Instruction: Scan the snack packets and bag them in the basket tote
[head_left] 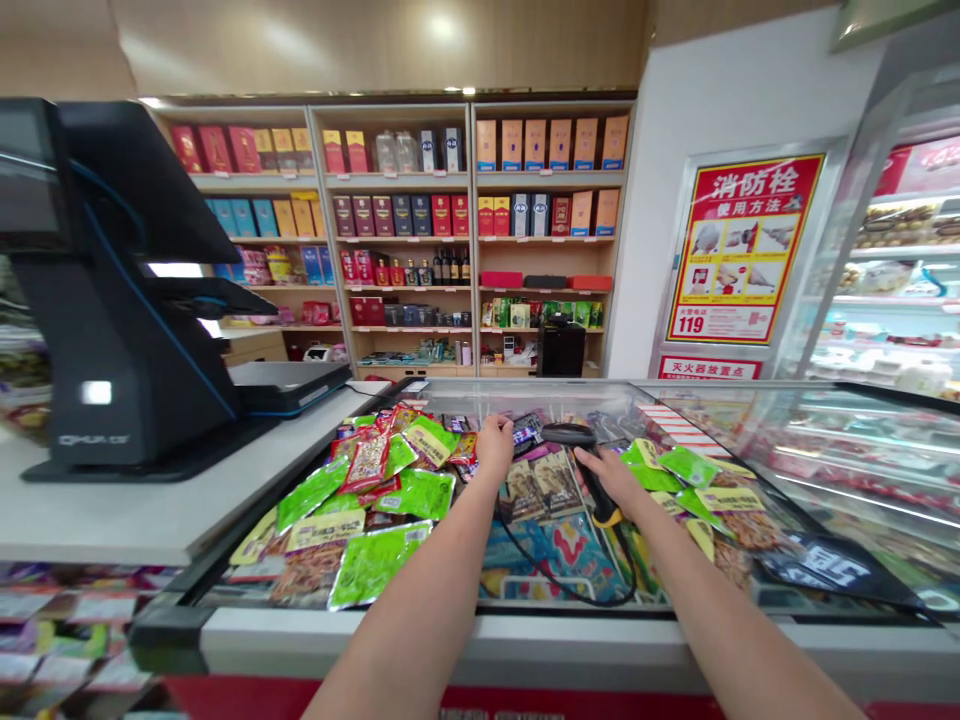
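Observation:
My right hand (611, 475) is wrapped round the handle of a black and yellow barcode scanner (570, 435), whose head points left. A dark cable hangs from the scanner and loops over the glass. My left hand (496, 445) is closed, its fingers pinched at the edge of a small dark snack packet (527, 432) with purple and white print, just in front of the scanner's head. Green, red and yellow snack packets (416, 492) lie heaped left of my left hand. More green snack packets (679, 475) lie to the right of my right hand.
Both piles rest on a glass-topped freezer (337, 625), with goods visible beneath the glass. A black point-of-sale terminal (127, 300) stands on the white counter (150, 520) at left. A black bag (836, 570) lies at right. Shelves of boxes (401, 215) line the back wall.

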